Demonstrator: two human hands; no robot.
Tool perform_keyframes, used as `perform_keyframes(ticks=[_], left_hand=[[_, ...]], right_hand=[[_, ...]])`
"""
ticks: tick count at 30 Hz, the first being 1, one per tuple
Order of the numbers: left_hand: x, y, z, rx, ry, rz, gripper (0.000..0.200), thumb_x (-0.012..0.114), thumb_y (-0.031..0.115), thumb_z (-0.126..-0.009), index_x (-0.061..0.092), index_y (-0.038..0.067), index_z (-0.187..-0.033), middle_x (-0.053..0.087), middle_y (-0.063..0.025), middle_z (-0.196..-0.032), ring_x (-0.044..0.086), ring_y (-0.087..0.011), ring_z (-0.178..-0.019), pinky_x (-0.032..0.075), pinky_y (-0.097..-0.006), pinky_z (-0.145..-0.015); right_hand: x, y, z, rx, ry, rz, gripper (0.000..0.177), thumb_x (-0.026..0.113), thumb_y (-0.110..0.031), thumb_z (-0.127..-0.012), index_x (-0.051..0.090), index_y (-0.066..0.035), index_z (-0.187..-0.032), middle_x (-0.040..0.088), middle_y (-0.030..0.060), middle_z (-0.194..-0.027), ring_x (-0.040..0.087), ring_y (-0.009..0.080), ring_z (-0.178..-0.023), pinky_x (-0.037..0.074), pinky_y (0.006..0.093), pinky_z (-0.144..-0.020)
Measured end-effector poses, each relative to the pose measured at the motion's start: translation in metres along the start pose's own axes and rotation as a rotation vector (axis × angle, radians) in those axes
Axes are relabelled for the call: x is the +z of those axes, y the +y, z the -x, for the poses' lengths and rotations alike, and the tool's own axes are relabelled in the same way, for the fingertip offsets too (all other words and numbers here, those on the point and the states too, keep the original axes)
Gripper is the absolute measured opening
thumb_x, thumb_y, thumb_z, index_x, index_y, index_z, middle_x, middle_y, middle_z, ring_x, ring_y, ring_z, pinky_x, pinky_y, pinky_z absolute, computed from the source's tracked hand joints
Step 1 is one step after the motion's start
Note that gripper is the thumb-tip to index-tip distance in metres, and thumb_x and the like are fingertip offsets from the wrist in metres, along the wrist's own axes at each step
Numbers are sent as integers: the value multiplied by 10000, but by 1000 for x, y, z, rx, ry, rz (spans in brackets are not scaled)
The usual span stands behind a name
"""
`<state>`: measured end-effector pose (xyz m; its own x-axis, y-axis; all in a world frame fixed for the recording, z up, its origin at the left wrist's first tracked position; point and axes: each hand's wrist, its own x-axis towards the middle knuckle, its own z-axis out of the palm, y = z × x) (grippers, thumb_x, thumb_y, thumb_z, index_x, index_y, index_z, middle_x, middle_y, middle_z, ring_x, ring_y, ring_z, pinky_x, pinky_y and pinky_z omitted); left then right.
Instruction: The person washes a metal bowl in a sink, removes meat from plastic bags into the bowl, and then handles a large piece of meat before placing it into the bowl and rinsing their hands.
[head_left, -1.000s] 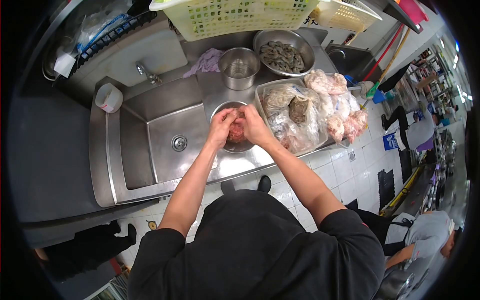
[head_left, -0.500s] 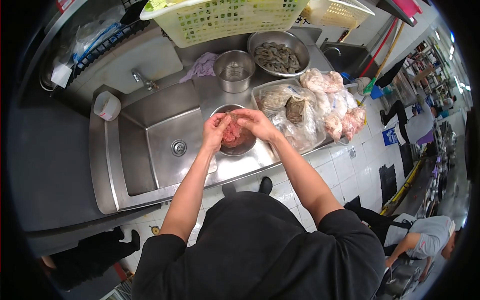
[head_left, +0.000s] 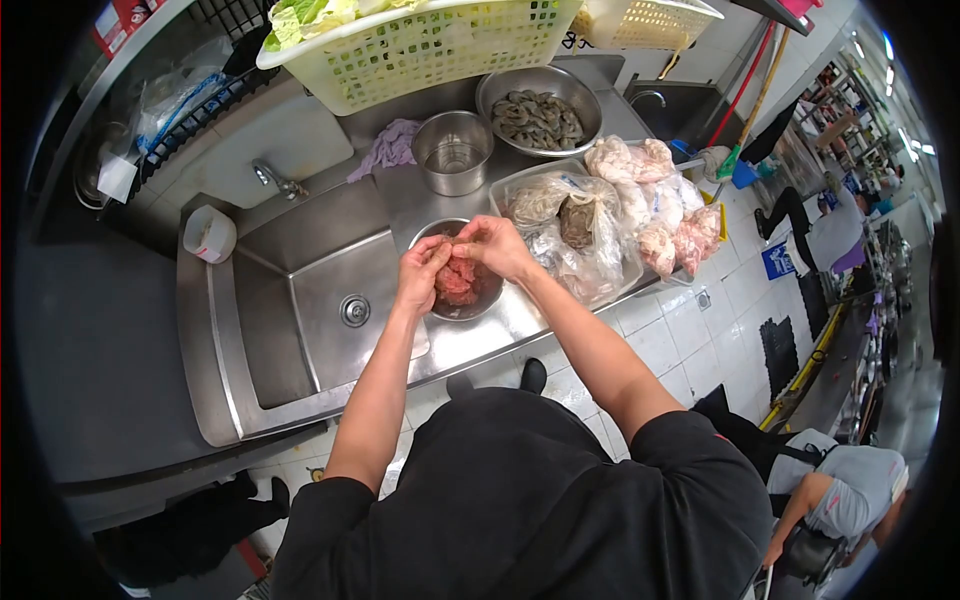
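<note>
A steel bowl stands on the counter right of the sink, with reddish raw meat in it. Over its upper part are my left hand and my right hand, their fingertips pinched close together just above the meat. Both hands look closed on something small, which the fingers hide. To the right, a clear tub holds plastic bags of food. Behind the bowl is a steel pot.
A sink lies left of the bowl. Behind are a purple cloth, a bowl of shrimp and a basket of leaves. Bagged meat sits at the right. A co-worker is at lower right, another person's legs at lower left.
My fingers have drawn closer together above the bowl, the right hand's fingers now pinched rather than spread. The co-worker at lower right has shifted slightly. The whole view has shifted a little.
</note>
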<state>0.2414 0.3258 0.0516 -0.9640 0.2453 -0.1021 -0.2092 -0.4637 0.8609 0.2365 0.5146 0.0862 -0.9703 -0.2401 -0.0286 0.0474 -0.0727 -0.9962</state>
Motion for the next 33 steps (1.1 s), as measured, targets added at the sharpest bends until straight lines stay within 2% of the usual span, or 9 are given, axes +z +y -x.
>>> perform_keyframes(ticks=[8,13,15,21,23,25,26,29,33], left_hand=[[5,19,-2,51,-6,-164,198,712,82,-961,684,2,-1141,715,-40,-1048,660,-104,-951,517,-247,-855],[17,57,-4,143,-4,-297,159,722,102,-961,689,14,-1089,711,-24,-968,646,-94,-865,508,-247,-789],[21,74,-2,145,10,-431,146,710,96,-970,682,5,-1081,710,-26,-922,645,-94,-801,516,-247,-733],[21,61,3,79,-52,-850,135,657,72,-974,683,15,-1093,707,-57,-853,632,-109,-702,515,-274,-655],[3,40,1,26,-92,-1082,129,655,86,-967,687,21,-1074,705,-80,-838,659,-130,-726,534,-313,-687],[8,46,12,79,12,-1217,132,672,127,-940,684,29,-1028,735,-185,-953,720,-328,-886,542,-415,-830],[9,49,11,47,42,-1143,138,662,122,-957,680,12,-1039,742,-156,-924,739,-275,-873,554,-383,-799],[7,81,14,93,79,-855,150,661,109,-985,674,-3,-1085,724,-68,-924,722,-152,-832,553,-285,-734],[17,145,35,505,233,-877,167,640,111,-1015,667,-20,-1116,719,-64,-987,709,-139,-854,557,-278,-767]], right_hand=[[-7,-28,-6,114,-81,103,129,719,-69,-924,669,2,-1018,677,41,-883,615,106,-722,507,253,-601],[-5,-72,-10,77,-7,58,118,690,-25,-912,655,18,-1015,660,48,-847,606,102,-671,502,252,-596],[1,-94,-9,-21,43,-28,124,694,-23,-926,655,14,-1038,681,53,-921,639,120,-788,529,259,-649],[28,-107,-8,-368,240,8,83,678,-51,-964,650,-3,-1026,671,30,-915,627,100,-782,527,242,-658],[22,-47,-19,-196,240,180,87,652,-45,-956,646,9,-1024,671,53,-896,623,116,-700,525,267,-634],[12,-10,-22,314,285,8,62,650,-41,-914,651,13,-945,672,58,-859,635,125,-732,508,270,-599],[8,-17,-24,308,290,7,62,650,-41,-914,651,13,-945,672,58,-859,635,125,-732,508,270,-599],[18,-58,-16,153,292,-90,57,654,-41,-932,642,13,-944,668,67,-862,654,146,-733,537,292,-593],[57,-154,-26,-447,354,-199,55,646,-68,-986,630,-15,-986,656,51,-892,637,107,-756,565,292,-622]])
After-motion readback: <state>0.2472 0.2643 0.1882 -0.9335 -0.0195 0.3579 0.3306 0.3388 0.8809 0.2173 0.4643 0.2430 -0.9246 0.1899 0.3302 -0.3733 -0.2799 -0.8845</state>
